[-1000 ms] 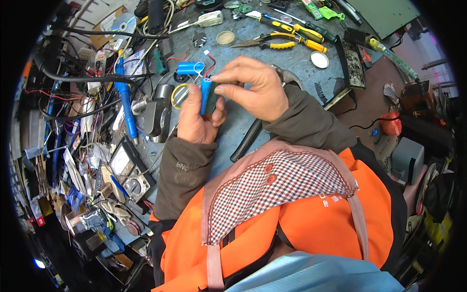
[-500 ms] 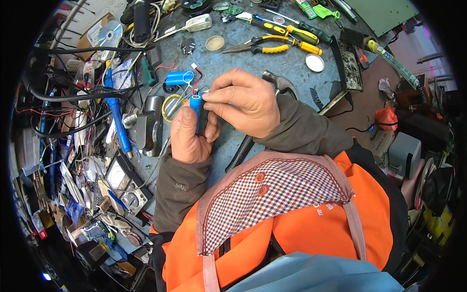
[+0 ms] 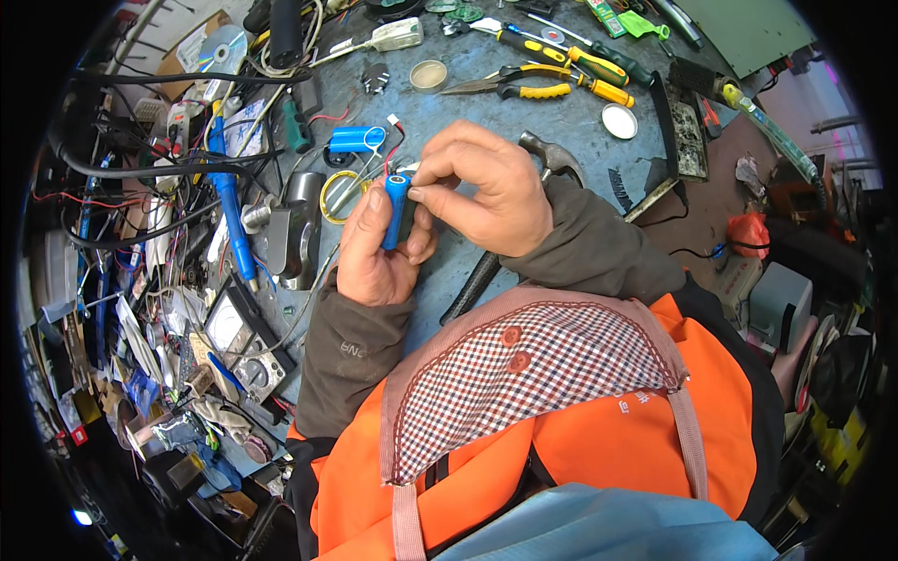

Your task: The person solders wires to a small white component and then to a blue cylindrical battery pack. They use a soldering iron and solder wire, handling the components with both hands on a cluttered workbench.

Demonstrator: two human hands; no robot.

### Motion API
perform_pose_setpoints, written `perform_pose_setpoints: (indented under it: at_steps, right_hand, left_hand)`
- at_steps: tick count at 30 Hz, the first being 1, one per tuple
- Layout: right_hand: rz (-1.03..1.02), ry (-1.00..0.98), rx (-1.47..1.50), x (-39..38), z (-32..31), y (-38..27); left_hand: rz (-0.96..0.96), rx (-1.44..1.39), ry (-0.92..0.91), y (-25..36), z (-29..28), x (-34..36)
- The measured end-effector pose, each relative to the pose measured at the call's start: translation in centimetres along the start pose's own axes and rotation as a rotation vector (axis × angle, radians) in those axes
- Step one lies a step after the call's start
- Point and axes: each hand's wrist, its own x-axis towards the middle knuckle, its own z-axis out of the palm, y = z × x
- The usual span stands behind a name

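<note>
My left hand [image 3: 374, 262] is closed around an upright blue cylindrical cell [image 3: 394, 213], with a dark strip alongside it. My right hand [image 3: 482, 196] has its thumb and forefinger pinched at the cell's top; whatever is between those fingertips is too small to make out. A red wire with a white connector [image 3: 393, 122] rises behind the cell. Another blue cylinder [image 3: 354, 139] lies just beyond, beside a yellow ring [image 3: 332, 201] and pale wires. A claw hammer [image 3: 547, 150] lies partly under my right hand and arm.
Pliers [image 3: 524, 87], screwdrivers [image 3: 603, 70] and two round lids [image 3: 618, 121] lie on the blue bench [image 3: 440, 280]. Dense cables, a blue tool [image 3: 234, 220], a metal block [image 3: 299, 229] and a meter [image 3: 243, 341] crowd the left. A red bag [image 3: 748, 229] sits at right.
Both hands and the held cell have shifted slightly toward me relative to the bench items over the last second. The grip looks much the same.
</note>
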Motion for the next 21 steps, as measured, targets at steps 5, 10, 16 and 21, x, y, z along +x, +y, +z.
perform_pose_setpoints:
  at_steps: [5,10,16,21]
  right_hand:
    - [-0.019,0.002,-0.037,0.1,-0.07,0.06]
    - [-0.025,0.004,-0.075,-0.06,0.24,0.07]
    - [-0.069,-0.008,-0.164,-0.14,0.41,0.48]
    - [-0.098,-0.007,-0.201,-0.26,0.63,0.48]
  left_hand:
    - [-0.012,0.005,0.02,0.09,0.17,-0.05]
    - [-0.015,0.033,0.022,-0.06,-0.09,0.19]
    - [-0.022,0.067,0.03,0.07,-0.03,0.23]
    - [-0.008,0.09,0.053,0.07,0.34,0.17]
